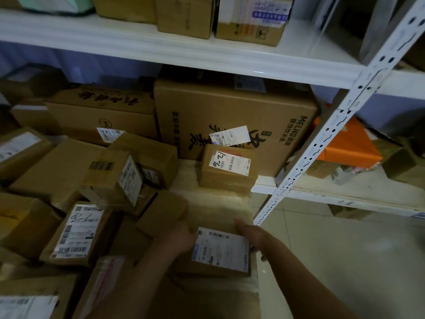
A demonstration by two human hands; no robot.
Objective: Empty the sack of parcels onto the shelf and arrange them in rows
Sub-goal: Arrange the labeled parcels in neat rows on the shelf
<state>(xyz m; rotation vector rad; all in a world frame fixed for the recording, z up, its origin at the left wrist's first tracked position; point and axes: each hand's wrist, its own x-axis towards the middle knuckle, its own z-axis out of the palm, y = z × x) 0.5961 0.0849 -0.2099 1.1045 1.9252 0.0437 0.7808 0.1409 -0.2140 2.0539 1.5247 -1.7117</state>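
White metal shelving [230, 58] crowded with cardboard boxes fills the frame. At lower centre, the left hand [181, 238] and right hand [253, 233] reach forward, clamping a labelled parcel [220, 252] between them by its sides.

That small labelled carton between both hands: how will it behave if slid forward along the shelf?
The small carton looks rigid and flat-bottomed, so it should slide, not roll. Low and wide, it seems unlikely to tip. The left hand and right hand flank it, suggesting modest weight.
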